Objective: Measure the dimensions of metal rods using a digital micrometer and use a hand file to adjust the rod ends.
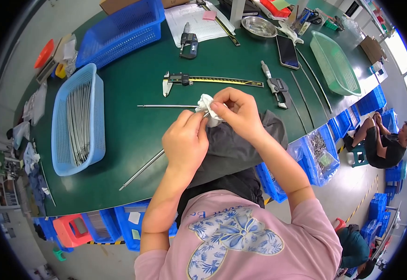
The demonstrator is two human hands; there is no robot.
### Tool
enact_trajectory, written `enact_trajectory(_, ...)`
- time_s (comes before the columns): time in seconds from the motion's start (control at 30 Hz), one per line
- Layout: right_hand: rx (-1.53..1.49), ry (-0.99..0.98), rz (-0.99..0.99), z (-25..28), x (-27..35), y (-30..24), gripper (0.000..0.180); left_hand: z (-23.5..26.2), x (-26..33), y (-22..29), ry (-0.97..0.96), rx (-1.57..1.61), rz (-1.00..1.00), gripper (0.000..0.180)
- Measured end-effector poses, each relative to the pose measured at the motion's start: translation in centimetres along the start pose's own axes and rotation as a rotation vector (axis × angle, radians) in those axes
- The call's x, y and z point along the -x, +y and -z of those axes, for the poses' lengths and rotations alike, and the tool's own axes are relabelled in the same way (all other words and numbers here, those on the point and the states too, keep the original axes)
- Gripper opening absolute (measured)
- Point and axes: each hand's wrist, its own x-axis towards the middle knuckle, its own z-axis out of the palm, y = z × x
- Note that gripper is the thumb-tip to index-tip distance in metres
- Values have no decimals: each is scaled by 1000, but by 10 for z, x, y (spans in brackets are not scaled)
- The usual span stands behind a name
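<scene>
My left hand [186, 140] is closed round a thin metal rod [143, 169], whose free end slants down to the left. My right hand [239, 113] pinches a crumpled white wipe [205, 101] against the rod's upper end, which is mostly covered there. Just beyond my hands, a second metal rod [166, 106] lies flat on the green table, its right end hidden by the wipe. Dark grey cloth [241, 149] is bunched beneath my right forearm at the table edge.
A light blue basket [101, 126] on the left holds many metal rods. Further off lie a caliper [180, 79], a micrometer [277, 86], another micrometer [189, 44] and a phone [287, 52]. Several thin rods [301, 93] lie right, near a green basket [334, 65]. A person [381, 140] sits beyond.
</scene>
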Motion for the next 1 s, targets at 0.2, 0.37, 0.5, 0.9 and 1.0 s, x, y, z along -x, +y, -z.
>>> enact_trajectory(0.2,148,-246,-174,13,-5,-10,20,1,-2,-1,27,-76,-173,9)
enact_trajectory(0.37,334,-184,-23,6,-1,-1,29,-2,-3,-1,30,-87,-219,9)
enact_trajectory(0.5,449,-46,-49,1,-5,0,34,-3,-1,1,58,-176,-279,11)
enact_trajectory(0.9,92,-288,-194,22,6,-23,19,8,-2,1,77,-122,-363,16)
enact_trajectory(1.0,66,-288,-234,24,5,-27,17,9,-3,3,60,-122,-372,16)
